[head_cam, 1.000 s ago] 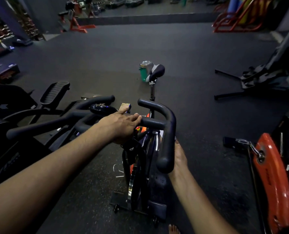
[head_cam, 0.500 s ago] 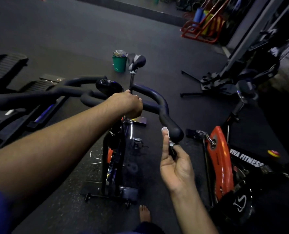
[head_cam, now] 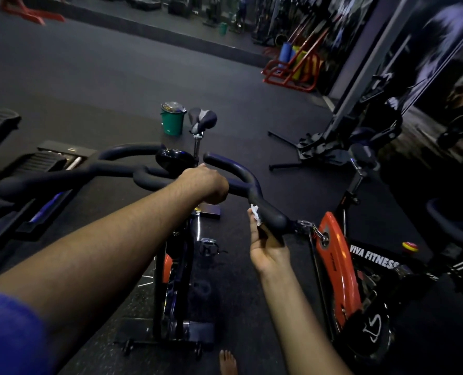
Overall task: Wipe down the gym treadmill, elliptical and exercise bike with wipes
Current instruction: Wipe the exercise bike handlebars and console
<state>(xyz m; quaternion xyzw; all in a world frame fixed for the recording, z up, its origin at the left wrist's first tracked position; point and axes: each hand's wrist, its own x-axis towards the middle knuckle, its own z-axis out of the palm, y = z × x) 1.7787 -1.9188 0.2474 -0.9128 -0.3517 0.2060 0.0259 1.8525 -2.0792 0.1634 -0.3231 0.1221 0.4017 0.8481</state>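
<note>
Two hands are on the exercise bike's handlebar (head_cam: 241, 180) now, and the change is on the right: a second ago the right hand (head_cam: 268, 247) sat low behind the bar's right prong, and it has since come up with a white wipe (head_cam: 254, 213) showing at its fingertips against the prong's end. That suggests the right grip is being wiped, with the rest of the bar perhaps still to do. The left hand (head_cam: 206, 185) stays curled over the crossbar, steadying it. The wipe sits at 12 o'clock from the right palm, touching the grip; fingers curl round the wipe and grip. A green bucket (head_cam: 172, 121) stands on the floor at 12 o'clock beyond the saddle (head_cam: 203, 119).
</note>
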